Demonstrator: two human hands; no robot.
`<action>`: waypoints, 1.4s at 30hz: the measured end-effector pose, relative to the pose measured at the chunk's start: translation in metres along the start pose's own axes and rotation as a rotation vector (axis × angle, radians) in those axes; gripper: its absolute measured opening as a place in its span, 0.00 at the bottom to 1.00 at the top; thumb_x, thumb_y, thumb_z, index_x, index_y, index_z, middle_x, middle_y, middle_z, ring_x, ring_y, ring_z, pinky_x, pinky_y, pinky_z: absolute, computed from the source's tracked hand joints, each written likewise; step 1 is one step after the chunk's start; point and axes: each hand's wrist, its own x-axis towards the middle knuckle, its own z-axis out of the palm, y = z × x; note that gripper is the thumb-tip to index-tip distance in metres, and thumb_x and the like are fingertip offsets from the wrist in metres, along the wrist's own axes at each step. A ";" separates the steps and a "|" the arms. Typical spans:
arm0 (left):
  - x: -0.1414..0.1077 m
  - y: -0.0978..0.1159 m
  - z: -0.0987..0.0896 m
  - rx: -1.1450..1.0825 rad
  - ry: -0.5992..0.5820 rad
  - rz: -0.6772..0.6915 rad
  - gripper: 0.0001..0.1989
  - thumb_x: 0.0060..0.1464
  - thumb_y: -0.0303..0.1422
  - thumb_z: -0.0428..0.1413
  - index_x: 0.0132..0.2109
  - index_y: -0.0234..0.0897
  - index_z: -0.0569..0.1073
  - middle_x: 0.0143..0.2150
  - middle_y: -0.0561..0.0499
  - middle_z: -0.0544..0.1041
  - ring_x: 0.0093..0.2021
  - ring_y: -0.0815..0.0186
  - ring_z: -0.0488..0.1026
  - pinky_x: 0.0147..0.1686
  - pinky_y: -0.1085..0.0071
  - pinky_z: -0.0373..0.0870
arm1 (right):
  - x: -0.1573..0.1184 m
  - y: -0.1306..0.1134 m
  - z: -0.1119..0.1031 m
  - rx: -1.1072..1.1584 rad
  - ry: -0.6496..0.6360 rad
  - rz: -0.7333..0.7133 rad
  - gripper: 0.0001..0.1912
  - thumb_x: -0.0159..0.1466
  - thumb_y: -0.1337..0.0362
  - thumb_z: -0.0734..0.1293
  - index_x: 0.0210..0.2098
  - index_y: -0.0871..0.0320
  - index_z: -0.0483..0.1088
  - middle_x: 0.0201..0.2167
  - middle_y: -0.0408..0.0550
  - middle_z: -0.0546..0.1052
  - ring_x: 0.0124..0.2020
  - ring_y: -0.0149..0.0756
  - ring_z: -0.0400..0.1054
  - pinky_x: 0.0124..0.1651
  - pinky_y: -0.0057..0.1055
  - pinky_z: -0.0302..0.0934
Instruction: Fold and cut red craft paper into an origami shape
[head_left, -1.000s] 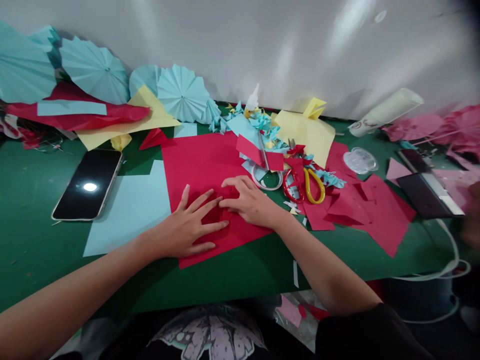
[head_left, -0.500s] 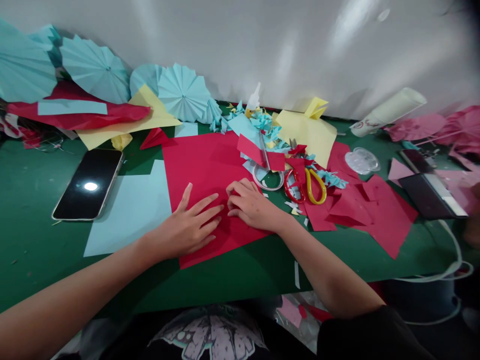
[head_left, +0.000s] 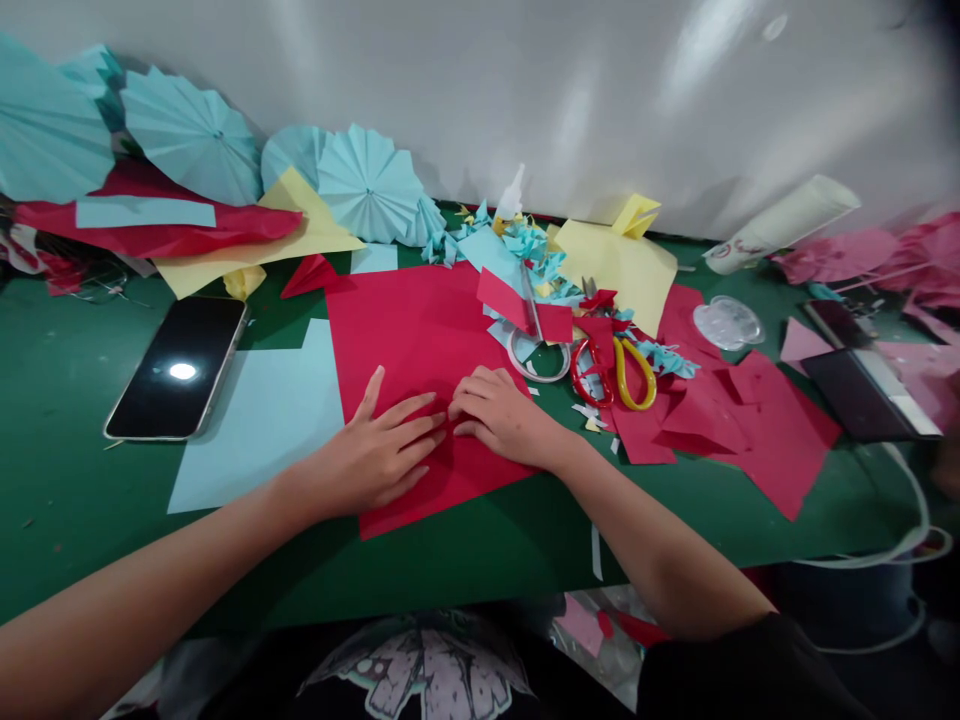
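Observation:
A large red paper sheet [head_left: 405, 320] lies on the green table, partly over a light blue sheet [head_left: 262, 420]. My left hand [head_left: 386, 450] rests flat on the red sheet with its fingers spread. Close to its fingertips, my right hand [head_left: 495, 415] touches the same sheet with its fingers curled and drawn together; whatever may be under them is hidden. Right of the sheet's upper part are scissors with white handles [head_left: 538, 365], and others with red [head_left: 589, 372] and yellow handles [head_left: 636, 374].
A phone [head_left: 180, 368] lies at the left. Folded blue paper fans [head_left: 369, 192] lean along the wall, near yellow sheets [head_left: 619, 270] and blue scraps. Red paper pieces [head_left: 787, 430], a clear round lid [head_left: 727, 323], a paper cup [head_left: 780, 225] and a dark case [head_left: 862, 392] are at the right.
My right hand has shifted slightly down and left, its fingers a little more gathered. My left hand stays almost where it was, still flat on the red sheet.

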 end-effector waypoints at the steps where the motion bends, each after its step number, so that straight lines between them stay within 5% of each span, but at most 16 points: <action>1: 0.000 -0.001 -0.001 -0.007 0.005 0.010 0.15 0.60 0.33 0.47 0.51 0.35 0.71 0.49 0.48 0.75 0.59 0.55 0.61 0.61 0.43 0.24 | 0.000 0.001 0.000 0.038 -0.002 -0.008 0.03 0.63 0.66 0.63 0.35 0.58 0.68 0.36 0.48 0.71 0.39 0.36 0.59 0.42 0.34 0.49; 7: 0.000 -0.007 -0.005 -0.018 0.060 0.071 0.15 0.61 0.30 0.45 0.47 0.34 0.74 0.46 0.50 0.78 0.57 0.57 0.65 0.63 0.46 0.30 | -0.001 0.016 0.006 0.208 0.024 -0.085 0.06 0.62 0.69 0.63 0.36 0.56 0.72 0.34 0.46 0.70 0.38 0.34 0.60 0.42 0.34 0.51; 15: -0.001 -0.012 -0.012 0.025 0.092 0.166 0.14 0.60 0.30 0.46 0.40 0.34 0.76 0.44 0.50 0.78 0.55 0.60 0.67 0.65 0.50 0.33 | -0.003 0.022 0.001 0.150 0.044 -0.211 0.11 0.64 0.66 0.61 0.37 0.57 0.76 0.34 0.50 0.68 0.37 0.35 0.61 0.40 0.34 0.54; 19: -0.001 -0.009 -0.010 0.032 0.118 0.103 0.13 0.59 0.31 0.47 0.44 0.35 0.75 0.45 0.49 0.78 0.53 0.58 0.68 0.63 0.47 0.37 | -0.004 0.020 0.000 0.107 0.032 -0.220 0.11 0.63 0.66 0.61 0.38 0.56 0.76 0.35 0.50 0.68 0.37 0.35 0.60 0.40 0.35 0.55; 24: 0.000 -0.006 -0.003 0.049 0.007 0.022 0.19 0.59 0.37 0.48 0.54 0.36 0.69 0.55 0.45 0.71 0.57 0.52 0.62 0.61 0.42 0.32 | -0.005 0.020 -0.001 0.087 0.010 -0.209 0.11 0.63 0.67 0.61 0.38 0.56 0.75 0.37 0.51 0.67 0.38 0.35 0.60 0.41 0.35 0.55; 42: 0.000 -0.011 -0.005 -0.034 0.082 0.025 0.12 0.59 0.34 0.49 0.41 0.36 0.76 0.46 0.50 0.77 0.55 0.55 0.65 0.62 0.43 0.30 | -0.008 0.028 -0.017 0.048 -0.015 -0.212 0.10 0.61 0.64 0.63 0.32 0.57 0.77 0.30 0.48 0.65 0.33 0.33 0.59 0.36 0.32 0.53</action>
